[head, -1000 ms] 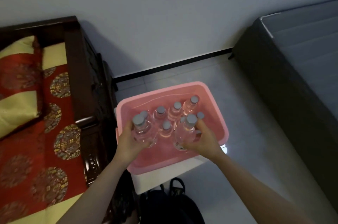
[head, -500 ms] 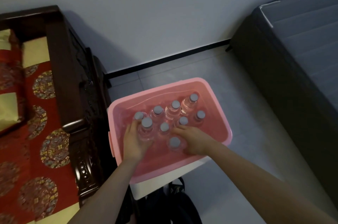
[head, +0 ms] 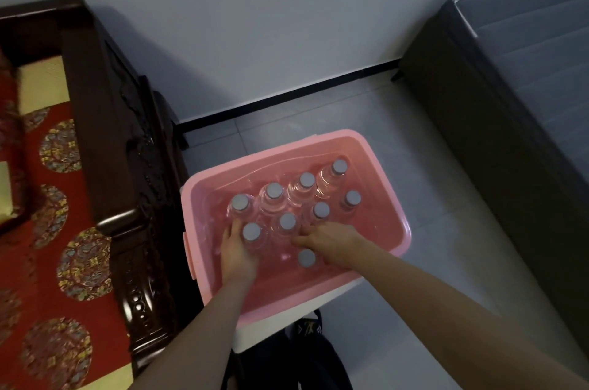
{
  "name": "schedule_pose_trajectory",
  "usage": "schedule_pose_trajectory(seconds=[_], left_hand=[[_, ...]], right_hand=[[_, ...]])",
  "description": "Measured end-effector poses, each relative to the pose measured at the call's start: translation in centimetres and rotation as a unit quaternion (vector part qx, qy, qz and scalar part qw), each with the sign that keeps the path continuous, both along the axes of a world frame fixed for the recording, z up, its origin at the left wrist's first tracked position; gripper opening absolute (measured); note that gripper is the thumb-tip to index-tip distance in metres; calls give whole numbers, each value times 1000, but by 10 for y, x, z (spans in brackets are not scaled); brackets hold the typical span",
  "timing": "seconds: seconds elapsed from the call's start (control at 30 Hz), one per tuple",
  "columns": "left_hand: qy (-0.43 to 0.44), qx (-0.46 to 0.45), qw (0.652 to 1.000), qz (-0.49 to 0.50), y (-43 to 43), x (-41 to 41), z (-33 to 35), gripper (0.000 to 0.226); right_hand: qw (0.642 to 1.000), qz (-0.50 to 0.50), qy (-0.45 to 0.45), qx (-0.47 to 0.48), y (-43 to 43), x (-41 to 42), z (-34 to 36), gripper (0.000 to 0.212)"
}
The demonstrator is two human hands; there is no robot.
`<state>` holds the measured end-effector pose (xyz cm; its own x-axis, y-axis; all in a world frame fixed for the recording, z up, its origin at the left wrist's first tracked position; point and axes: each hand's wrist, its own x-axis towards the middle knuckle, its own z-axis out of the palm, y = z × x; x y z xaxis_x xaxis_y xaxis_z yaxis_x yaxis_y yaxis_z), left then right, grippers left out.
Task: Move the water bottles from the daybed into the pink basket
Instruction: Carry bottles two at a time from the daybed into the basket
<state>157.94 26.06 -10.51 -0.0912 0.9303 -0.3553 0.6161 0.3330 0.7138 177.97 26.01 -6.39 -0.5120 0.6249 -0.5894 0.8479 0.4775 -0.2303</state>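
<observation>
Reaching into the pink basket [head: 379, 147], both hands rest among upright water bottles. The left hand [head: 237, 251] curls its grip around the bottle with the grey cap [head: 251, 231]. The right hand [head: 334, 241] lies beside the nearest-row bottle [head: 306, 258]; whether its grip has closed on it I cannot tell. Seven more bottles [head: 307, 180] stand beyond both grips. Left of the left hand runs the daybed [head: 105, 121] with its red cushion [head: 67, 239].

Grey wall [head: 287, 7], tiled floor [head: 414, 166]
</observation>
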Motion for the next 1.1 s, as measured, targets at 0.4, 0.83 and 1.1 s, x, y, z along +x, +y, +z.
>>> schedule_pose_trajectory(seconds=[0.4, 0.83, 1.1], left_hand=[[10, -59, 998, -19, 1, -1, 6, 60], [96, -5, 978, -185, 17, -15, 36, 27], [83, 51, 981, -169, 8, -14, 31, 38]], right_hand=[[997, -74, 26, 26, -11, 5, -2, 53], [969, -228, 65, 65, -23, 1, 9, 30], [958, -258, 94, 81, -27, 2, -2, 41]])
